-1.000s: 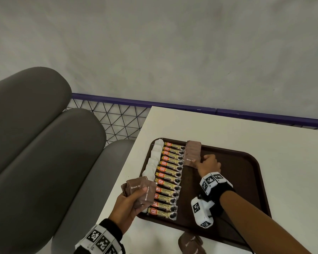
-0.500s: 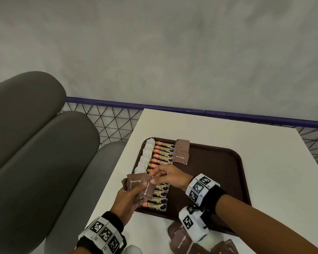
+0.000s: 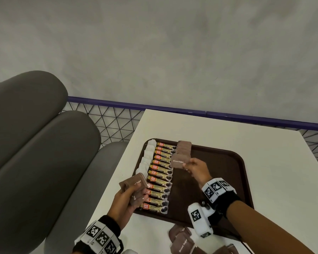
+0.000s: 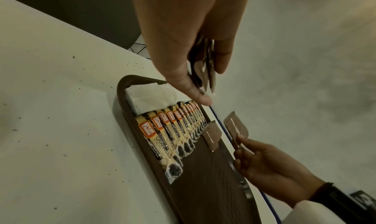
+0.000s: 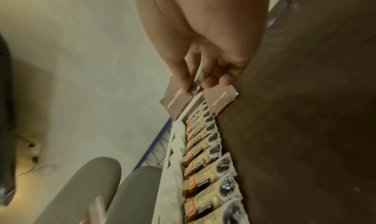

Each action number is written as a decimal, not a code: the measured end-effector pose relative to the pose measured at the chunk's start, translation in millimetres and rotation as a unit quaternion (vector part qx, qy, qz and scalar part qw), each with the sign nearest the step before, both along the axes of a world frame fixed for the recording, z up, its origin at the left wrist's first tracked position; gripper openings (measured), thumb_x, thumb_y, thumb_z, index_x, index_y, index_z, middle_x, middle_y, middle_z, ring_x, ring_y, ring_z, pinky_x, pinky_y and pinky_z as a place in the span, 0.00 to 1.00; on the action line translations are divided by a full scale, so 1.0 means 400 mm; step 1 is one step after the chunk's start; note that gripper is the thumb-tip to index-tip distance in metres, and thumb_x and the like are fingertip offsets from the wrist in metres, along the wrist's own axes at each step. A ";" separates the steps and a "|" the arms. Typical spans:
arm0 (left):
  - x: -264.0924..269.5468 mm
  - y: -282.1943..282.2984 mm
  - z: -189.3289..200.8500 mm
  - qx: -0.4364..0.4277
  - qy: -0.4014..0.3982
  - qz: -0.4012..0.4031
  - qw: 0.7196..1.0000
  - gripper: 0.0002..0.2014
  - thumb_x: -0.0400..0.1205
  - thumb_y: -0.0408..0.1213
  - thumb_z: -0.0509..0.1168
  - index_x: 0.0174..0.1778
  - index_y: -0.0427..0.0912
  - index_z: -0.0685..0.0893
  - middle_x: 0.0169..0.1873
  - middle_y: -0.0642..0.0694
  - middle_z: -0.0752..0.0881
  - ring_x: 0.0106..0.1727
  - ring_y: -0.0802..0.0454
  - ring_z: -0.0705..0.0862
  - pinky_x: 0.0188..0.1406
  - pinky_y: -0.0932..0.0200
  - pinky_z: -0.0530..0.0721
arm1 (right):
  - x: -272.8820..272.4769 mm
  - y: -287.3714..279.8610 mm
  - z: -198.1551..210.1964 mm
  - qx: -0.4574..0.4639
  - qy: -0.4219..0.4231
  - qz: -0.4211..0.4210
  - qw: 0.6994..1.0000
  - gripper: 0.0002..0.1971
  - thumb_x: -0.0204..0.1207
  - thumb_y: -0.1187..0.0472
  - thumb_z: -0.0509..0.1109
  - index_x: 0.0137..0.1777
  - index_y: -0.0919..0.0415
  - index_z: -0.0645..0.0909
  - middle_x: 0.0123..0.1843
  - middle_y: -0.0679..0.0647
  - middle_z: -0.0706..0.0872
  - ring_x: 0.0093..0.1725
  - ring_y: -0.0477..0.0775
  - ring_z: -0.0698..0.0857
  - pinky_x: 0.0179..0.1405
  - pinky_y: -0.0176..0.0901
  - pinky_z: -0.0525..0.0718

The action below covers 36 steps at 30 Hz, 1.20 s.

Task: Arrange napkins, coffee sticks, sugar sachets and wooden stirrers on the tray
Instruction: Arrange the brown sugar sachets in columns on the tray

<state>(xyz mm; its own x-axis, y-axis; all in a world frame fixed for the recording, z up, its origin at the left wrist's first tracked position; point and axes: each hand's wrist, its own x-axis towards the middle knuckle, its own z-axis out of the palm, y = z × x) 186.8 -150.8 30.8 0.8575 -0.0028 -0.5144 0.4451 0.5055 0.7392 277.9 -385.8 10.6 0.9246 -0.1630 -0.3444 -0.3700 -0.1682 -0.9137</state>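
A brown tray point(image 3: 228, 162) lies on the white table. Along its left side run white napkins point(image 3: 147, 158), then a row of coffee sticks point(image 3: 160, 180), and a short pile of brown sugar sachets point(image 3: 184, 148) at the far end. My right hand point(image 3: 187, 165) pinches one sugar sachet point(image 3: 178, 162) just above the tray, near that pile. In the right wrist view this sachet point(image 5: 177, 100) hangs beside the laid sachet point(image 5: 220, 98). My left hand point(image 3: 136, 195) grips a stack of sugar sachets point(image 3: 134, 184) over the tray's near left corner.
More loose sugar sachets point(image 3: 180, 239) lie on the table in front of the tray. Grey seat cushions point(image 3: 44, 162) stand to the left, and a purple-railed mesh fence point(image 3: 117, 121) runs behind the table. The tray's right half is bare.
My right hand came back from the far sachet pile, took one sachet from the stack in my left hand, and has carried it up towards that pile. The left hand stays put.
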 end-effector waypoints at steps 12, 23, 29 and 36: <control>0.026 0.037 -0.044 0.026 -0.005 -0.040 0.999 0.20 0.76 0.31 0.69 0.65 0.34 0.79 0.45 0.37 0.87 0.44 0.45 0.88 0.50 0.48 0.89 | 0.061 -0.012 -0.079 -0.105 0.069 -0.112 0.986 0.06 0.69 0.68 0.75 0.41 0.61 0.80 0.43 0.56 0.82 0.45 0.55 0.80 0.38 0.37 0.73; 0.050 0.039 -0.039 -0.003 0.003 -0.042 0.999 0.16 0.80 0.27 0.62 0.64 0.35 0.79 0.44 0.34 0.87 0.44 0.42 0.87 0.46 0.49 0.89 | 0.074 0.018 -0.113 -0.244 0.072 -0.090 0.963 0.16 0.70 0.56 0.74 0.29 0.50 0.69 0.45 0.55 0.86 0.55 0.61 0.82 0.61 0.49 0.74; 0.047 0.031 -0.026 0.011 -0.003 -0.042 0.999 0.15 0.79 0.27 0.64 0.62 0.34 0.80 0.46 0.34 0.88 0.45 0.43 0.87 0.43 0.52 0.90 | 0.070 0.010 -0.102 -0.282 0.075 -0.069 0.954 0.08 0.73 0.54 0.72 0.40 0.53 0.75 0.51 0.58 0.86 0.60 0.62 0.79 0.60 0.48 0.71; 0.028 0.019 0.000 0.057 -0.016 -0.058 0.997 0.16 0.78 0.30 0.67 0.61 0.37 0.81 0.46 0.37 0.89 0.45 0.45 0.88 0.41 0.54 0.90 | 0.026 0.006 -0.073 -0.303 -0.015 -0.063 0.951 0.14 0.73 0.53 0.72 0.53 0.58 0.75 0.47 0.55 0.85 0.57 0.59 0.77 0.55 0.49 0.73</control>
